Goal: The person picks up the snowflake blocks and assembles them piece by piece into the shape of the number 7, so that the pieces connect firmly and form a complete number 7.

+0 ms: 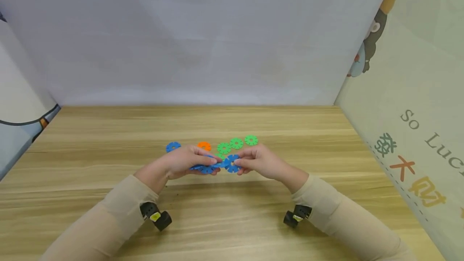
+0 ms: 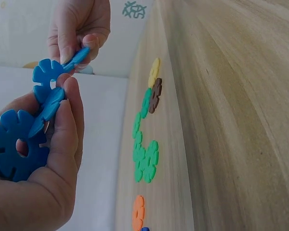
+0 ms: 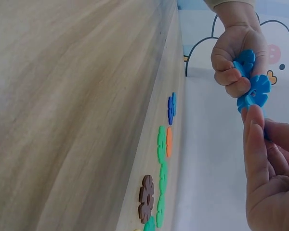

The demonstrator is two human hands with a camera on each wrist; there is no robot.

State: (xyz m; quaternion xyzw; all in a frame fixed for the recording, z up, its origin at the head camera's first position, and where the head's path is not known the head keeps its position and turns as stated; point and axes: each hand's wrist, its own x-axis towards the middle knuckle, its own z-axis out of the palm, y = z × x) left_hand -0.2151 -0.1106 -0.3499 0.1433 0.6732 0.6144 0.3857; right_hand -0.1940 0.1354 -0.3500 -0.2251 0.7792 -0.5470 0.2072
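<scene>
While left hand (image 1: 181,160) held blue disc chain (image 1: 224,164) at lower centre of frame, right hand (image 1: 262,162) pinched blue disc (image 1: 230,169) at its right end, join unclear. Pieces seemed light, stiff, smooth; flat faces near rim probably suited 2-finger pinch. Green discs (image 1: 233,141) lay above.

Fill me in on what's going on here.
A person's left hand grips one end of a chain of blue, round, notched plastic discs. The right hand pinches the end disc opposite. The chain is off the wood-grain table, where similar pieces lie, among them green discs, an orange disc and a brown disc.
</scene>
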